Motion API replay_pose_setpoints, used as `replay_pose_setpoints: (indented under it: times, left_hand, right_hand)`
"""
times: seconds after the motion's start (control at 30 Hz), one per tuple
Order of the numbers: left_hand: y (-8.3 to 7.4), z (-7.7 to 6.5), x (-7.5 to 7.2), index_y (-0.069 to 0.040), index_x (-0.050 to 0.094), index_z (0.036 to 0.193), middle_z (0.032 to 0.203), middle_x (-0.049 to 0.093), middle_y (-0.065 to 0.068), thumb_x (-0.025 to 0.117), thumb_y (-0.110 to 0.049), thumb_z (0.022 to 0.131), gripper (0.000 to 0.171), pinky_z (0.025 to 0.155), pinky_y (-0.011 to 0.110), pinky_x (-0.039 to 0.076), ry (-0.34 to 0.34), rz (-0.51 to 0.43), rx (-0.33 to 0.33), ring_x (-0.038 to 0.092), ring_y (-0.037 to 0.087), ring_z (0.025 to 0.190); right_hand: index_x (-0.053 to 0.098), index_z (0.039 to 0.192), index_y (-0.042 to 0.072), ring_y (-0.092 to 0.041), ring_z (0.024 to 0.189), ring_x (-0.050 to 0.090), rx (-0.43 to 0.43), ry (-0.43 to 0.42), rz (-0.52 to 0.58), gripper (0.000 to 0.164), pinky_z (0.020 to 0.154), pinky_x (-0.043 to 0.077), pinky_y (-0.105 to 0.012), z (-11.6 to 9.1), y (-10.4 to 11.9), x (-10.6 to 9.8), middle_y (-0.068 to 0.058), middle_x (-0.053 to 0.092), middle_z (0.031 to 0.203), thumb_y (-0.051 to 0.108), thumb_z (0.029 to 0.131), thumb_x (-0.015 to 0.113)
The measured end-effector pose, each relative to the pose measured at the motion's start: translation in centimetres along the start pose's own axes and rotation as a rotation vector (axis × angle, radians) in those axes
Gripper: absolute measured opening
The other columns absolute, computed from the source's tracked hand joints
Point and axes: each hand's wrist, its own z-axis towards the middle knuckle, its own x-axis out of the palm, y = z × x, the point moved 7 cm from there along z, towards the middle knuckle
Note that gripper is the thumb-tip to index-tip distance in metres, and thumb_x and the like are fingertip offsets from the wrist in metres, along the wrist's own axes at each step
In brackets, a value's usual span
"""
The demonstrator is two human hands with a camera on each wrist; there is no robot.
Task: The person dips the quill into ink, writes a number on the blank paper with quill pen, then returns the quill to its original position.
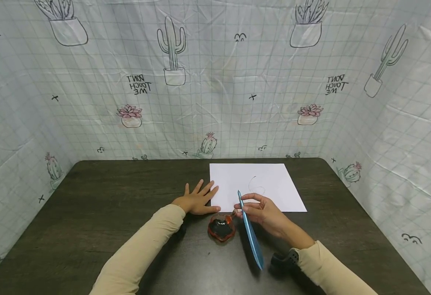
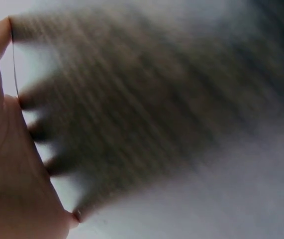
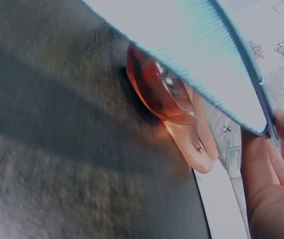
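Note:
My left hand (image 1: 197, 201) lies with spread fingers over the left edge of a white sheet of paper (image 1: 274, 192). Thin curved lines mark the sheet's middle. A blue feather-shaped pen (image 1: 251, 237) is pinched by the thumb and fingers of my right hand (image 1: 265, 213), its narrow tip up over the paper and its broad vane slanting down toward me. Between the hands, a reddish translucent flower-shaped dish (image 1: 221, 228) with a dark middle stands by the paper's near edge. The right wrist view shows the pen's ribbed vane (image 3: 191, 55) partly covering this dish (image 3: 154, 97).
The dark wooden table (image 1: 127, 192) stretches out on both sides of the paper. A white cloth (image 1: 215, 94) printed with cacti hangs behind it and along its sides. A dark watch-like band (image 1: 287, 259) sits at my right wrist. Most of the left wrist view is blurred.

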Motion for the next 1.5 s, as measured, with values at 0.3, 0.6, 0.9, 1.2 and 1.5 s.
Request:
replay_pose_setpoints:
  times: [0.3, 0.6, 0.9, 1.2, 1.5]
  left_hand:
    - [-0.17, -0.22, -0.18, -0.025, 0.007, 0.156, 0.162, -0.002, -0.001, 0.038, -0.062, 0.095, 0.078, 0.109, 0.067, -0.006, -0.003, -0.011, 0.003, -0.008, 0.031, 0.148]
    - [-0.01, -0.09, -0.07, -0.026, 0.008, 0.156, 0.162, -0.003, -0.003, 0.038, -0.070, 0.091, 0.084, 0.109, 0.066, -0.010, 0.001, -0.035, 0.008, -0.009, 0.030, 0.148]
    - [-0.32, -0.47, -0.45, -0.024, 0.008, 0.156, 0.162, -0.003, 0.000, 0.039, -0.060, 0.096, 0.077, 0.108, 0.068, -0.006, 0.001, -0.028, 0.013, -0.009, 0.031, 0.147]
    - [-0.22, -0.36, -0.43, -0.025, 0.006, 0.156, 0.162, -0.004, -0.001, 0.038, -0.060, 0.096, 0.077, 0.108, 0.068, -0.008, 0.006, -0.025, 0.014, -0.010, 0.031, 0.147]
    - [-0.16, -0.39, -0.40, -0.024, 0.006, 0.156, 0.162, -0.004, -0.001, 0.039, -0.060, 0.096, 0.077, 0.108, 0.068, -0.007, 0.009, -0.032, 0.017, -0.010, 0.031, 0.147]
  right_hand:
    - [0.037, 0.133, -0.020, -0.024, 0.103, 0.068, 0.075, 0.033, -0.112, 0.052, 0.090, 0.053, -0.035, -0.12, 0.31, -0.59, -0.015, 0.069, 0.113, 0.006, 0.094, 0.060]
    - [0.058, 0.119, -0.013, -0.017, 0.092, 0.067, 0.163, 0.066, -0.386, 0.039, 0.085, 0.053, -0.034, 0.01, 0.20, -1.01, -0.011, 0.070, 0.100, 0.013, 0.091, 0.066]
    - [0.068, 0.105, -0.010, -0.010, 0.078, 0.060, 0.191, 0.148, -0.590, 0.028, 0.073, 0.052, -0.027, 0.45, 0.38, -0.62, -0.002, 0.070, 0.086, 0.010, 0.086, 0.072]
    - [0.069, 0.099, -0.010, -0.010, 0.070, 0.058, 0.176, 0.199, -0.627, 0.021, 0.064, 0.051, -0.023, 0.53, 0.45, -0.16, -0.009, 0.070, 0.081, 0.004, 0.083, 0.073]
    - [0.070, 0.098, -0.010, -0.010, 0.071, 0.058, 0.172, 0.206, -0.644, 0.019, 0.064, 0.051, -0.022, 0.68, 0.20, -0.08, -0.011, 0.070, 0.082, 0.003, 0.083, 0.072]
